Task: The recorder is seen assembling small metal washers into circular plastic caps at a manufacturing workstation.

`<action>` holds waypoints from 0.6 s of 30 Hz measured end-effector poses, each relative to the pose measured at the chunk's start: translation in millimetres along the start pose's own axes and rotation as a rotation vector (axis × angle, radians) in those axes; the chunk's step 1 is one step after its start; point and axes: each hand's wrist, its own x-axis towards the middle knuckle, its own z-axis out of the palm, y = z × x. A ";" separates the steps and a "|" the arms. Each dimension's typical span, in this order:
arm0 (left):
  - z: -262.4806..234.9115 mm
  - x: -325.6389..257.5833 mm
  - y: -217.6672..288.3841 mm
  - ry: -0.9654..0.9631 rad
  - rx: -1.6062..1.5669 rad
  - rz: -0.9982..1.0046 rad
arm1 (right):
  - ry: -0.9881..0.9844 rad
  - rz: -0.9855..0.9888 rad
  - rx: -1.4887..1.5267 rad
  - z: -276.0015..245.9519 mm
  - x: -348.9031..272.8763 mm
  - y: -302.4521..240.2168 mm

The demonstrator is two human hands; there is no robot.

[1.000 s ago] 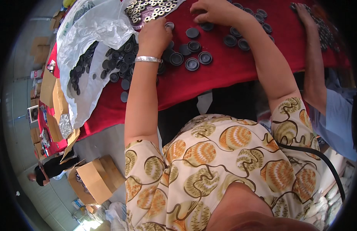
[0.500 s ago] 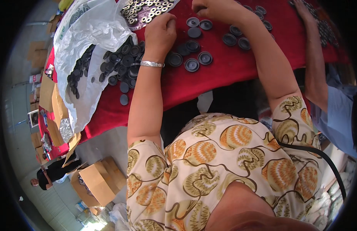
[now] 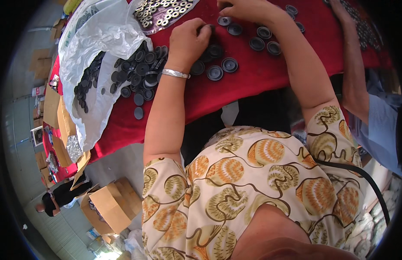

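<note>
Head view, looking down over a patterned shirt [image 3: 248,182] at a tabletop [image 3: 253,82] covered in red cloth.

Left hand [image 3: 188,41]: resting on the cloth near the middle of the tabletop, silver bracelet [image 3: 175,74] at the wrist. Fingers curled together, tips closed on a small dark round cap [image 3: 208,28]; the grip itself is partly hidden by the knuckles.

Right hand [image 3: 242,8]: at the far edge of the view, partly cut off. Fingers bent down onto the cloth just beside a cap [image 3: 224,20]; cannot tell whether they pinch anything.

Caps: dark, round, shallow, with raised rims. A loose row [image 3: 222,67] lies just on the near side of the left hand, some touching each other. More single caps [image 3: 264,39] lie spread to the right of the hands. A large heap [image 3: 138,71] sits left of the left wrist, spilling out of a white plastic bag [image 3: 101,39] that lies toward the left edge of the tabletop.

Far side of the tabletop, beyond the bag: a pile of small silver metal rings [image 3: 164,11].

Right edge: another person's forearm [image 3: 352,56] reaches onto the tabletop, blue sleeve [image 3: 381,125] below it.

Floor at left: open cardboard boxes [image 3: 110,201].
</note>
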 end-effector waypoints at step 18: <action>1.3 6.0 -34.6 0.096 -0.102 -0.085 | -0.090 -0.016 -0.132 11.0 -2.9 -15.3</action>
